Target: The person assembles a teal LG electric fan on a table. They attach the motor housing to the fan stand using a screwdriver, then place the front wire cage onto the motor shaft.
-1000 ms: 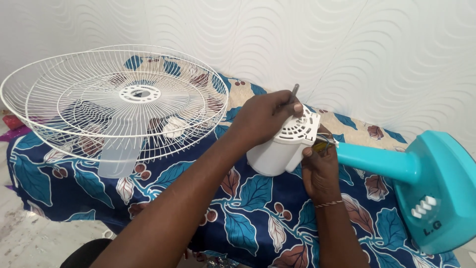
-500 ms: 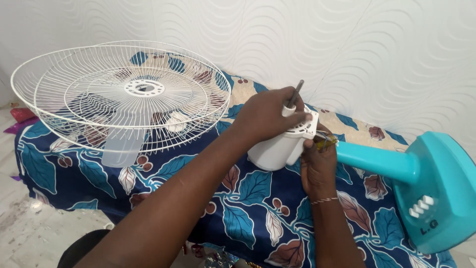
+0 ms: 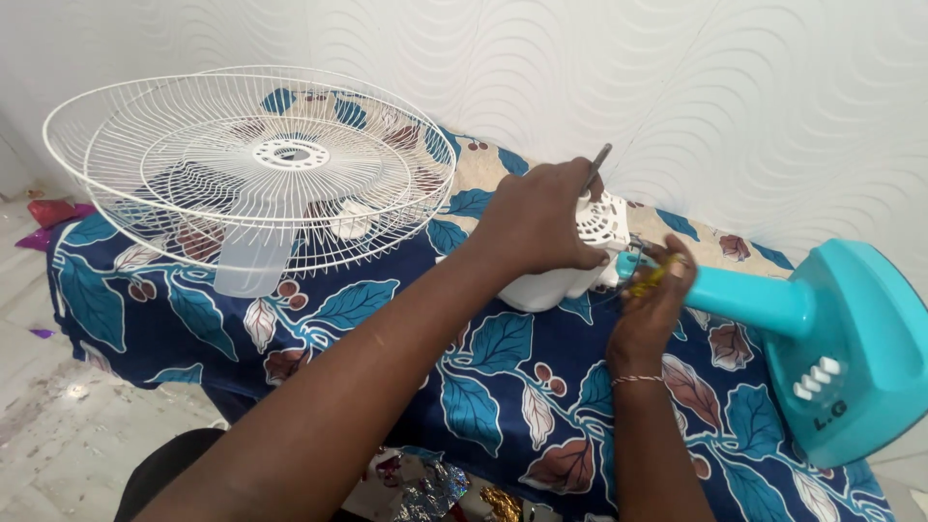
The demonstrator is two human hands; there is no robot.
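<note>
My left hand [image 3: 541, 217] clamped the white motor housing [image 3: 570, 261]; right hand [image 3: 652, 300] pinched wires [image 3: 646, 275] just right of it, stand neck [image 3: 739, 302] running right.

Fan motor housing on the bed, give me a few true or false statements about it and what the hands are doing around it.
1. The left hand grips the white motor housing from above. True.
2. The white wire fan guard is mounted on the motor housing. False: it lies apart on the leaf-print cloth, to the left.
3. The right hand is at the wires where the housing meets the turquoise stand neck. True.
4. The turquoise fan base is red. False: it is turquoise, with white buttons.
5. A metal shaft sticks up past the left hand. True.
</note>
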